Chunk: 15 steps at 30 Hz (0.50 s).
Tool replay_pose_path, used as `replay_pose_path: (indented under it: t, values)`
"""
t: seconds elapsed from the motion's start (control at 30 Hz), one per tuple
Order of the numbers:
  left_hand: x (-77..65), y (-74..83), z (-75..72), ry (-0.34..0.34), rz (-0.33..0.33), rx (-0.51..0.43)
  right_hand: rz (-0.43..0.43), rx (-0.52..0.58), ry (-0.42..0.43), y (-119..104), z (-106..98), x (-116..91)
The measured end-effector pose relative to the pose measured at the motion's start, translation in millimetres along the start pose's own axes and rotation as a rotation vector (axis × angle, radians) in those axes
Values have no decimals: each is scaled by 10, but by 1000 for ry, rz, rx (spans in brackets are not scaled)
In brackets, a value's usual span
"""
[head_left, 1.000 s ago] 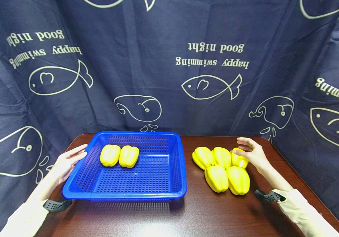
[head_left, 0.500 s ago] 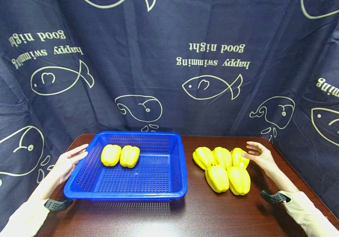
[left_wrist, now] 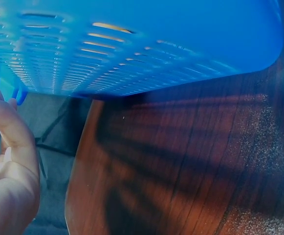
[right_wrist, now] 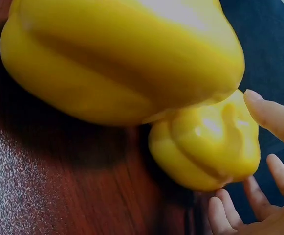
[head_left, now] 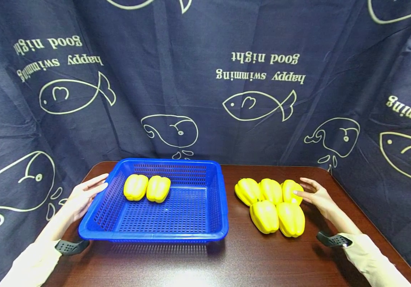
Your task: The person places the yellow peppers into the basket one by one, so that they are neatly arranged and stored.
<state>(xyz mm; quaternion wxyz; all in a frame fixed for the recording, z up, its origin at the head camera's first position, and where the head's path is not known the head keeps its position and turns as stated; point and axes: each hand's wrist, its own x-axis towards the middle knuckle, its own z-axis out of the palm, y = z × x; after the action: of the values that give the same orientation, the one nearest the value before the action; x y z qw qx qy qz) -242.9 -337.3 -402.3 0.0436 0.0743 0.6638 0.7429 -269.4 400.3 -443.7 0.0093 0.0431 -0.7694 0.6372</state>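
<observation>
Two yellow bell peppers (head_left: 135,187) lie side by side in the blue plastic basket (head_left: 153,236). My left hand (head_left: 79,199) holds the basket's left rim with thumb and fingers; the left wrist view shows curved fingers (left_wrist: 15,134) by the blue edge. Right of the basket, several more yellow bell peppers (head_left: 264,216) sit in two rows on the table. My right hand (head_left: 318,198) is spread beside the back right pepper (head_left: 289,189), thumb tip overlapping it in the head view. In the right wrist view the thumb and fingers stand around that pepper (right_wrist: 207,147), a nearer one partly covering it.
The brown wooden table (head_left: 248,263) carries the basket and the peppers. A dark blue curtain (head_left: 205,99) with fish drawings hangs behind it and along both sides. The basket's right wall (head_left: 223,199) stands between the two groups of peppers.
My right hand has shifted right, then lowered beside the back right pepper, its fingers now around that pepper's right side. The left hand stays at the basket rim, and the peppers stay put.
</observation>
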Motion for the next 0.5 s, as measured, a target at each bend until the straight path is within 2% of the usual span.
replay_pose_path:
  t: [0.07,0.2,0.33,0.47,0.5]
  values:
    - [2,3,1,0,-6,-5,-4,27,-20,57,-20,22]
    - [3,8,6,2,-7,0,0,9,-56,102,-27,31]
    - [4,14,18,11,-11,26,17,-9,-76,85,-13,11]
    - [1,15,25,20,-13,41,-8,-11,-108,45,18,-14]
    - [-2,15,23,19,-13,40,-2,14,-105,34,34,-18]
